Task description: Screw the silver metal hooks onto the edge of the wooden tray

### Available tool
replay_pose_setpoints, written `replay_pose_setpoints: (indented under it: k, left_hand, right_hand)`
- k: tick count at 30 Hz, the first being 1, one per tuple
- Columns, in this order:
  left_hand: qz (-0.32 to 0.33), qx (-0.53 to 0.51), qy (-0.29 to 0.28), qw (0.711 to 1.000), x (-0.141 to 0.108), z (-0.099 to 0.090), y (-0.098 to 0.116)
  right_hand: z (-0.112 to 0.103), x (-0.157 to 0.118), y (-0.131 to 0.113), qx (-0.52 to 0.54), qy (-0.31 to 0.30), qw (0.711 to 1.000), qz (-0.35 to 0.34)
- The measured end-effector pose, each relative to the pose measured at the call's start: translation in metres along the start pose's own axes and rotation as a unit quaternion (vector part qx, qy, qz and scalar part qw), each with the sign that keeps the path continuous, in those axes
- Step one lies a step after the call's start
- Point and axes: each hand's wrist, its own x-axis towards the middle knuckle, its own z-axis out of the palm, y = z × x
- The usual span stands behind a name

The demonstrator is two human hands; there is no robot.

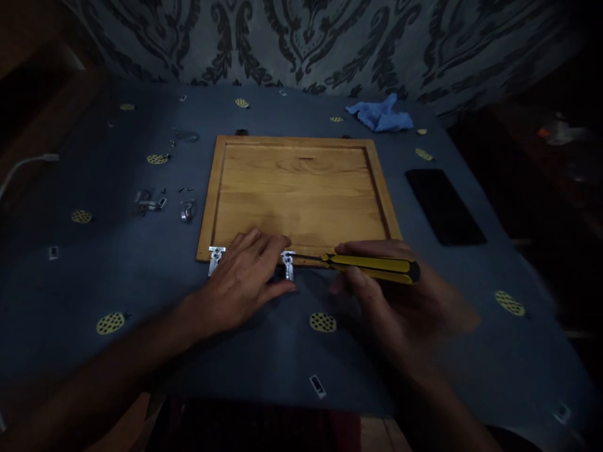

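A wooden panel (301,194) with a raised frame lies flat on the cloth. Two metal hinges sit along its near edge, a left hinge (215,258) and a right hinge (287,267). My left hand (242,276) rests over that edge between them, its fingers on the wood and its thumb spread apart near the right hinge. My right hand (400,301), partly blurred, is closed lightly round a screwdriver (372,267) with a yellow and black handle. The screwdriver lies almost level, and its tip reaches the right hinge.
Left of the panel are another metal hinge (187,211), a cluster of metal fittings (147,202) and several small screws (185,189). A dark phone (445,206) lies to the right. A crumpled blue cloth (381,114) sits at the back. A white cable (28,162) enters at left.
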Motion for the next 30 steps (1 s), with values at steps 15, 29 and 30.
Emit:
replay_pose_setpoints:
  k: [15, 29, 30]
  left_hand:
    - [0.024, -0.002, 0.001, 1.000, -0.001, 0.001, -0.002]
    - [0.017, 0.001, -0.005, 1.000, 0.000, 0.003, -0.003]
    - [0.020, 0.002, -0.004, 1.000, 0.000, 0.003, -0.003]
  right_hand:
    - [0.003, 0.015, -0.016, -0.053, -0.046, 0.992, -0.103]
    - [0.010, 0.017, -0.016, -0.059, -0.023, 0.990, -0.126]
    - [0.011, 0.017, -0.016, -0.058, -0.021, 0.991, -0.122]
